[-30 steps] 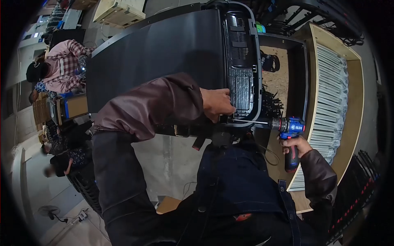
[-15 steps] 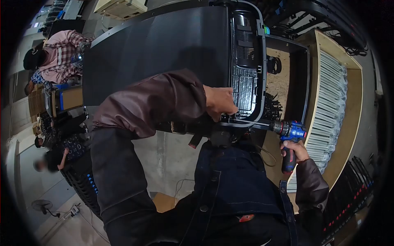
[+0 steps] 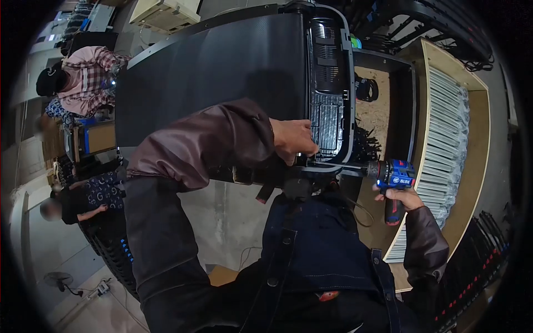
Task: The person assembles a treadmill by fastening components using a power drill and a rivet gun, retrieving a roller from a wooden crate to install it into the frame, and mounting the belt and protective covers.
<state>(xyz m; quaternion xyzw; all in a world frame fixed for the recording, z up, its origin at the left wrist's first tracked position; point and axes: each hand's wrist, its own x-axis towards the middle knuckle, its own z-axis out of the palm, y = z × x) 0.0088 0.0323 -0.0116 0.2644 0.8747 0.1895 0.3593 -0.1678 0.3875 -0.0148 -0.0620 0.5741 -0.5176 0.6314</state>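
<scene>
My right hand (image 3: 404,198) grips the handle of a blue and black cordless drill (image 3: 400,174), a small light glowing on its front. From the chuck a long thin bit (image 3: 347,166) runs left to the near corner of a black frame (image 3: 351,111). My left hand (image 3: 294,140) is closed at that corner, its fingertips curled down beside the bit's far end; what they pinch is hidden. Beside the left hand is a shiny black ribbed housing (image 3: 328,119) inside the frame. A wide flat black belt-like panel (image 3: 216,72) extends away to the left.
Right of the frame, a dark-walled bin (image 3: 373,111) holds small black parts. Beyond it stands a wooden crate (image 3: 482,119) of wrapped metal rods (image 3: 447,139). Co-workers, one in a checked shirt (image 3: 86,77) and one in a patterned shirt (image 3: 102,193), are at the left.
The drill's light has come on, and the drill has turned slightly in my right hand. My left hand stays at the corner. The co-worker in the patterned shirt has shifted upward in view.
</scene>
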